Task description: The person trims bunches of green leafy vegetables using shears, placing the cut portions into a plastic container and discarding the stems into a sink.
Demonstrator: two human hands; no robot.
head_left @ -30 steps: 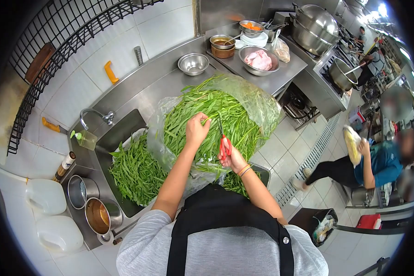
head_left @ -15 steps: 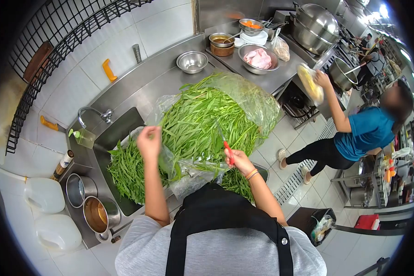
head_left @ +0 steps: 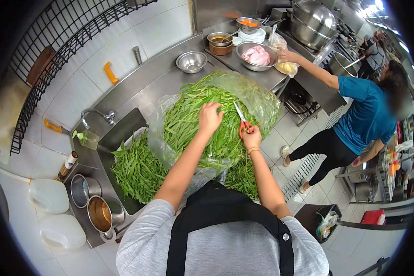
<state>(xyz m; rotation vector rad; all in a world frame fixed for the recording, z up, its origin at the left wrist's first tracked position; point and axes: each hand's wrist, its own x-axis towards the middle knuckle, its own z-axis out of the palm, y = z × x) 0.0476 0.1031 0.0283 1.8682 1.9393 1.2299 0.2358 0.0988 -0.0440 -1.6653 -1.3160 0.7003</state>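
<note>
A big heap of leafy green stems (head_left: 184,122) lies in an open clear plastic bag (head_left: 158,126) on the steel counter. My left hand (head_left: 210,118) is on top of the heap, fingers curled against the stems; whether it grips any is hard to tell. Red-handled scissors (head_left: 242,120) are in my right hand (head_left: 251,137), at the heap's right side, their blades pointing up and away from me. More cut greens (head_left: 138,170) fill the sink on the left, and a smaller pile (head_left: 241,178) lies below my right hand.
A steel bowl (head_left: 192,62) sits behind the heap, and a bowl of raw meat (head_left: 257,56) at the back right. A co-worker (head_left: 361,110) reaches over the counter from the right. Pots (head_left: 105,214) and plastic jugs (head_left: 62,231) stand at the left.
My left hand has moved right, from over the sink's edge onto the heap. My right hand with the scissors has shifted right and up. The co-worker's hand and yellow bag have moved to the counter.
</note>
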